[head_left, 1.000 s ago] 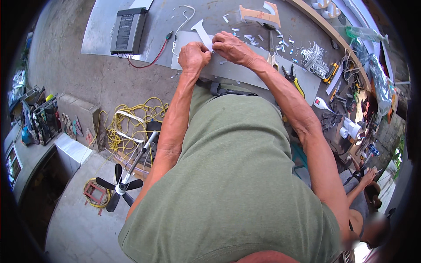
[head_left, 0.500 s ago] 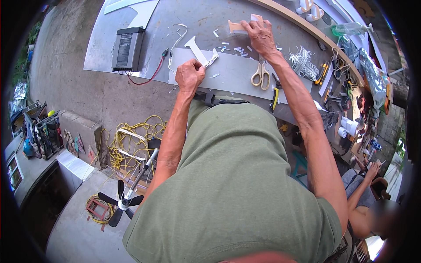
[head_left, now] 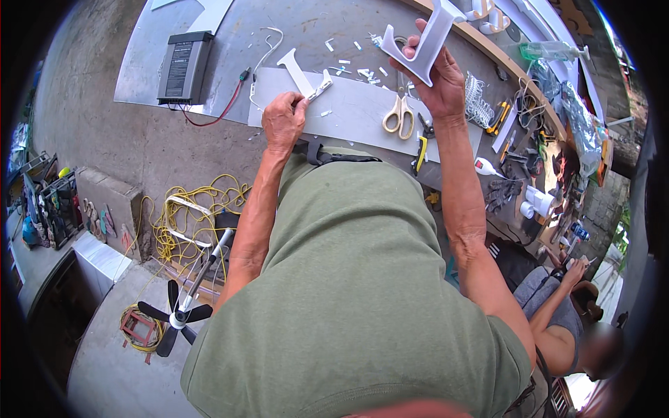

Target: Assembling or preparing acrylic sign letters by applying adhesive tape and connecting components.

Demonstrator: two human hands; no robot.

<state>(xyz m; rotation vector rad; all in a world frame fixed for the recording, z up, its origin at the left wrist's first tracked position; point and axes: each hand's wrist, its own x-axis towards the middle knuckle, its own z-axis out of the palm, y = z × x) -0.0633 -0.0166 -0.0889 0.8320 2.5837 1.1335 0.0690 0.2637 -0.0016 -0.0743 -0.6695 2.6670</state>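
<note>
Above the bench point(head_left: 240, 52), the right hand point(head_left: 449, 90) grips a raised white letter-shaped shell point(head_left: 433, 43); on the grey sheet point(head_left: 355, 115), the left hand point(head_left: 282, 122) touches another letter piece point(head_left: 295, 72), its hold unclear; the two are unjoined.

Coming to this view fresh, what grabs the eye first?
Probably the raised white piece, shaped like a letter, held up in the right hand over the far right part of the grey worktable. Next, the left hand at the near end of a smaller white piece on the table. Off to the lower left, the tangled yellow cord and black-bladed fan stand out.
</note>
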